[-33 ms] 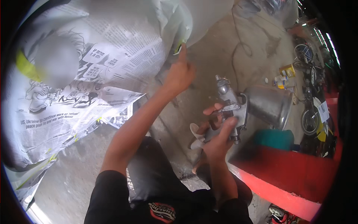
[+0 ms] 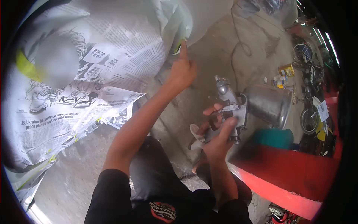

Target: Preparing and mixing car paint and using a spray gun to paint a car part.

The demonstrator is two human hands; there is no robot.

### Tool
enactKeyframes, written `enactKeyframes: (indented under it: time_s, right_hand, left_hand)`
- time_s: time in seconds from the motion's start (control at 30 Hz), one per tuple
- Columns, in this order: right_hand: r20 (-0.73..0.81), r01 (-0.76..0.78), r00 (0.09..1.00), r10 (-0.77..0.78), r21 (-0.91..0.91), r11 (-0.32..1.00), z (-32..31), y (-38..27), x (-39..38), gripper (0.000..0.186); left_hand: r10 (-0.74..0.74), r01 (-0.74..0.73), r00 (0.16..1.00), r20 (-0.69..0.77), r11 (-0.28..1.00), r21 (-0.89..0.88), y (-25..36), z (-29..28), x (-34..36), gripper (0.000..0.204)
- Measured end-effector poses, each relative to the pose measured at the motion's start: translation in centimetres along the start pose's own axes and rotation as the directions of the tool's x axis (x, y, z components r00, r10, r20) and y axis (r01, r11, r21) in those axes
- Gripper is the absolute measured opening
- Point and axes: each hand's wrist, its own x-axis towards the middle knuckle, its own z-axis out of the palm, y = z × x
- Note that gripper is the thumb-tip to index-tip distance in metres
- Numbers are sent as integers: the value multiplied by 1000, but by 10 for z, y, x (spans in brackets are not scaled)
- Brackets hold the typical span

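Observation:
In my right hand (image 2: 220,140) is a metal spray gun (image 2: 234,112), its handle wrapped by my fingers. A large silver cup (image 2: 269,106) is attached at the gun's right side. My left hand (image 2: 181,72) reaches forward with the index finger stretched out. Its tip is at a yellow-green strip (image 2: 179,46) on the edge of a pale panel (image 2: 209,16). Whether the other left fingers are curled is hard to see. Printed newspaper (image 2: 123,48) covers the panel's left part, with a yellow tape piece (image 2: 28,65) on it.
A red slab-like surface (image 2: 283,201) with a teal item (image 2: 274,139) on it stands at the lower right. Beyond are yellow cans (image 2: 286,70) and bicycles (image 2: 309,119). A thin hose or cord (image 2: 234,56) lies on the concrete floor (image 2: 212,56).
My left forearm has shifted slightly to the right, its fingertip still at the yellow-green strip. The spray gun stays in my right hand, almost unmoved.

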Motion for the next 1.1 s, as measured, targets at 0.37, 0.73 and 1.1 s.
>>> enactKeyframes:
  time_s: [0.37,0.73,1.1]
  right_hand:
    - [93,86,992,-80,-68,994,-10,11,-11,66]
    - [112,-37,993,46,-84,996,5,-11,-25,61]
    - [102,-28,994,38,-95,995,-12,-5,-48,62]
  left_hand:
    - [43,-40,994,-100,999,30,17,30,21,89]
    - [249,-249,941,-230,968,27,2,22,18,85]
    - [159,-167,977,-140,985,-47,7,23,12,95]
